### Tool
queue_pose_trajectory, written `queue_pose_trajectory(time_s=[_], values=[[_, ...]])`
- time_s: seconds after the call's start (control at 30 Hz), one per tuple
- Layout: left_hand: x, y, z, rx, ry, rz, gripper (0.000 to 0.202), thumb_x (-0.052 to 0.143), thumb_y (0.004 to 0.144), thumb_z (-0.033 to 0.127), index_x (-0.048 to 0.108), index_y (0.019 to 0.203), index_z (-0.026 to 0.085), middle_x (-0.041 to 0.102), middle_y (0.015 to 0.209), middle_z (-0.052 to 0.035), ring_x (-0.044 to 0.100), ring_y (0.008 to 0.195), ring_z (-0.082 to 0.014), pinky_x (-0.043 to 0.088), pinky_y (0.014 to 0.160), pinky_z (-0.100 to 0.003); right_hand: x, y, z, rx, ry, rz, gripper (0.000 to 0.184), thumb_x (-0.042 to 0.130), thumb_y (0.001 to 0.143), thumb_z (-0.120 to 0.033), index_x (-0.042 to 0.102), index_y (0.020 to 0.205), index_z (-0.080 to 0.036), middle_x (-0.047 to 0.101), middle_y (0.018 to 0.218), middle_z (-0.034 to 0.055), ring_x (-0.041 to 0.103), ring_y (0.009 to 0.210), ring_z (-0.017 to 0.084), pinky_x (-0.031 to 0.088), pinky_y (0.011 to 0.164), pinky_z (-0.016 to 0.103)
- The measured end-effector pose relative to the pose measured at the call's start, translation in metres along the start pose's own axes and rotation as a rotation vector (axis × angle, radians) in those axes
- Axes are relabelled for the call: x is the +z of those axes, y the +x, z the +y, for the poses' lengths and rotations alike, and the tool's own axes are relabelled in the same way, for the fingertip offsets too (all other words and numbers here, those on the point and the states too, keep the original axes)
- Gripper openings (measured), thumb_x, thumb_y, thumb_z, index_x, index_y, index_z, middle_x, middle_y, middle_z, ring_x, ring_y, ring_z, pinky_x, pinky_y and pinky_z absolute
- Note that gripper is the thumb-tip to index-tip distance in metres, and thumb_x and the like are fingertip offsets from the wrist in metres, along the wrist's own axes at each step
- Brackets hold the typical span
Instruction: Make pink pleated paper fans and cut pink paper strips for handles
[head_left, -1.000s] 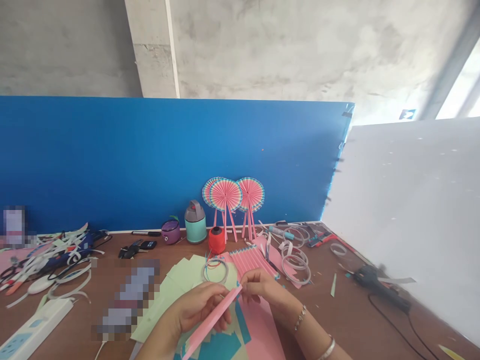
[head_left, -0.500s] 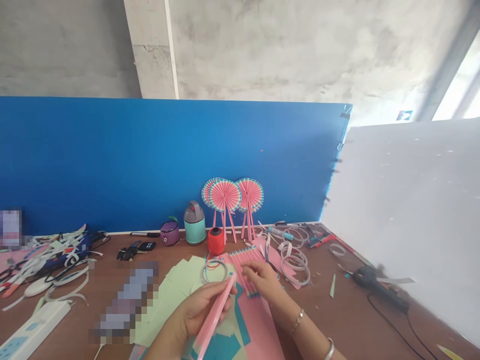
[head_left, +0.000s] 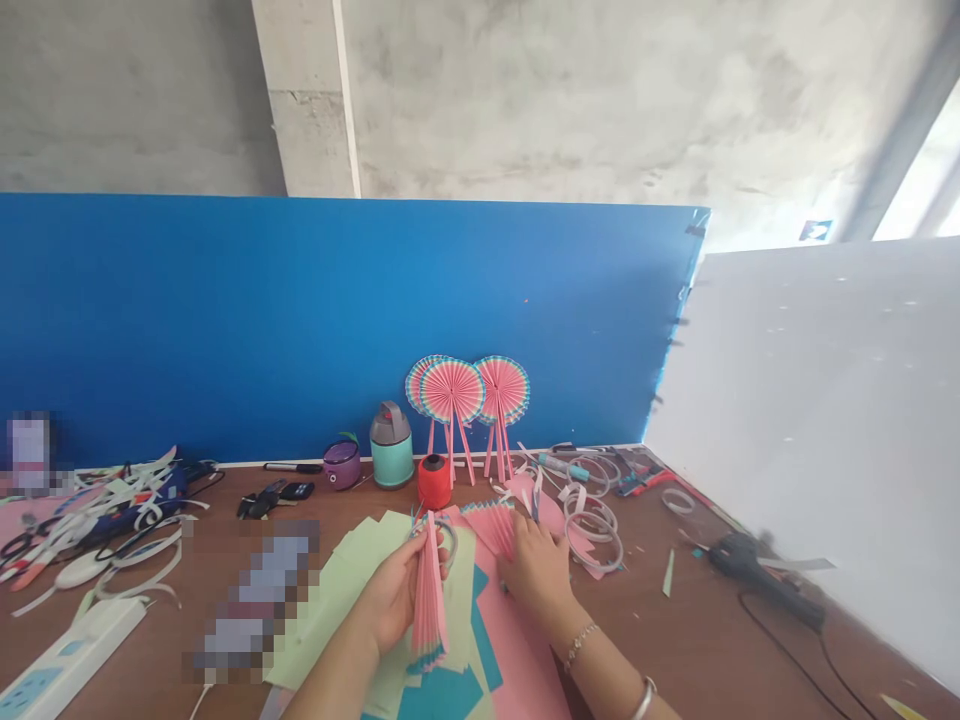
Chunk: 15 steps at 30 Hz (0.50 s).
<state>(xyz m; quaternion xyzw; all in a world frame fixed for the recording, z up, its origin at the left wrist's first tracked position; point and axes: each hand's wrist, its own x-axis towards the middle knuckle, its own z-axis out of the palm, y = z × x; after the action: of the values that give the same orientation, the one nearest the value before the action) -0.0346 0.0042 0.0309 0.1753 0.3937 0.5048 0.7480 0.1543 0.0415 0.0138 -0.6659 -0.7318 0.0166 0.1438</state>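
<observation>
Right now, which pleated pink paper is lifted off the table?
The folded bundle in the left hand, held upright; the fanned piece lies flat at the right hand.

Bright daylight from upper right; wide-angle edges bend.

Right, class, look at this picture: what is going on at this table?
A person is working with pleated paper at a brown table. The left hand holds a folded pink pleat upright over green sheets. The right hand rests on a second pink pleat lying on the table. Finished round fans lean against the blue board, with a red spool in front of them and a glue gun off to the right.
</observation>
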Motion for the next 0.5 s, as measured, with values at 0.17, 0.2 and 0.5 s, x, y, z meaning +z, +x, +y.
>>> queue_pose_trajectory(time_s=[0.17,0.2,0.5], values=[[0.008,-0.001,-0.004,0.051,-0.027,0.089,0.016,0.058,0.082,0.022,0.058,0.092,0.01,0.068,0.09,-0.0115,0.067,0.085,-0.0226,0.054,0.07,-0.028,0.004,0.005,0.007,-0.061,0.055,0.061,0.057,0.041,0.068,0.001,0.048,0.124,-0.011,0.063,0.106,0.0152,0.057,0.101,0.025,0.038,0.078,0.031],[0.009,-0.001,-0.006,0.054,-0.048,0.085,0.015,0.059,0.082,0.021,0.058,0.091,0.01,0.068,0.092,-0.0122,0.067,0.089,-0.0239,0.054,0.071,-0.028,0.006,0.006,0.007,-0.09,0.088,0.096,0.055,0.04,0.07,0.001,0.048,0.123,-0.011,0.063,0.106,0.0144,0.057,0.1,0.024,0.038,0.076,0.029],[0.007,-0.002,-0.004,0.121,-0.192,-0.022,0.013,0.059,0.082,0.021,0.06,0.09,0.011,0.068,0.082,-0.0079,0.067,0.086,-0.0237,0.054,0.065,-0.028,0.008,-0.017,-0.014,-0.463,0.306,0.176,0.051,0.037,0.068,0.001,0.052,0.113,-0.018,0.062,0.099,0.0076,0.056,0.086,0.02,0.038,0.071,0.029]])
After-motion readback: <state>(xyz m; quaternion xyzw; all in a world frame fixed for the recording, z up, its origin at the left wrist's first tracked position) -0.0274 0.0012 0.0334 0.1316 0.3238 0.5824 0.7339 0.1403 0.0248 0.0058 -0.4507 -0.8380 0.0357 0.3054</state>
